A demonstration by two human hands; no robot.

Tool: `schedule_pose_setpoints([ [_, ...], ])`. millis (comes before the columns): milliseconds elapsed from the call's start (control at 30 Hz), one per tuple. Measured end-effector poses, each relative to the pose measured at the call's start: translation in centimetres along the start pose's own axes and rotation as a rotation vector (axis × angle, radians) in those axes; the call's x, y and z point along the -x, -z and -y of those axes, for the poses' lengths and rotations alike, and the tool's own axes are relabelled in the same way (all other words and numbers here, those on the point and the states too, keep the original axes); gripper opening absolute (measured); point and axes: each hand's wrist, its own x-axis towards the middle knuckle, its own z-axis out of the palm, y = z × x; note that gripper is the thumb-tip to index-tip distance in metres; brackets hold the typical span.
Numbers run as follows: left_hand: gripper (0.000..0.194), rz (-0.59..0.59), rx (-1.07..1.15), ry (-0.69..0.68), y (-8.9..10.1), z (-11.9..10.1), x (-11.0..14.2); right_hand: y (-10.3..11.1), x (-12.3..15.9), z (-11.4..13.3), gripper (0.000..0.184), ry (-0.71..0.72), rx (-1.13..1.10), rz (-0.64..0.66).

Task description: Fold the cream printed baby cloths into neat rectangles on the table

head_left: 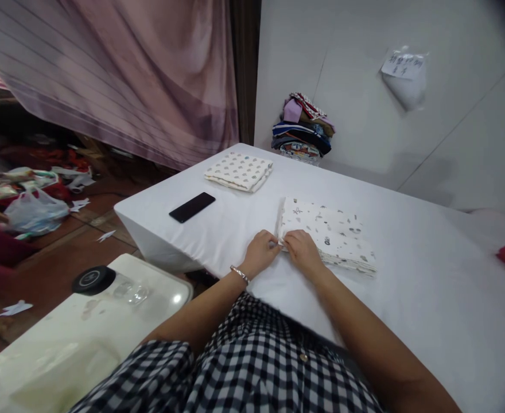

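Two hands meet at one corner of a folded cloth (334,232) with a scattered print, which lies flat on the white-covered counter (424,275), directly before the wearer. The fingers of the left hand (261,252) pinch that near-left corner; those of the right hand (303,252) are drawn together on the edge just beside them, apparently pinching it too, though their undersides are hidden. Working from both sides of one corner probably keeps the layers aligned, while the counter bears the weight. Several layers show along the near edge, which likely explains the close grip. A second folded cloth (238,171) rests apart, towards the counter's far-left end, and a dark phone (192,207) lies flat nearer the left edge; both appear set aside to leave working room. One stack of fabrics (305,131) stands beyond the far edge, against the wall.
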Motion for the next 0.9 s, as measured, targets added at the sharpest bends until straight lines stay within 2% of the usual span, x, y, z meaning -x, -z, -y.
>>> schedule_pose_setpoints([
  [267, 0.004, -0.007, 0.021, -0.012, -0.2, 0.3, 0.0, 0.5, 0.1, 0.1, 0.013, 0.091, -0.009, 0.031],
  [467, 0.005, -0.015, 0.118, -0.028, -0.1, 0.5, 0.0, -0.4, 0.1, -0.2, 0.011, -0.026, -0.12, -0.076],
  [567, 0.006, -0.027, 0.094, -0.038, 0.0, 0.4, 0.1, -0.5, 0.0, -0.2, 0.009, -0.071, -0.188, -0.097],
  [733, 0.013, -0.017, -0.066, -0.044, -0.3, 0.4, 0.2, -0.3, -0.1, -0.2, 0.009, -0.076, -0.226, -0.118],
  [900, 0.01, -0.008, -0.026, -0.037, -0.3, 0.4, 0.1, -0.2, 0.1, -0.2, 0.011, -0.06, -0.208, -0.126],
])
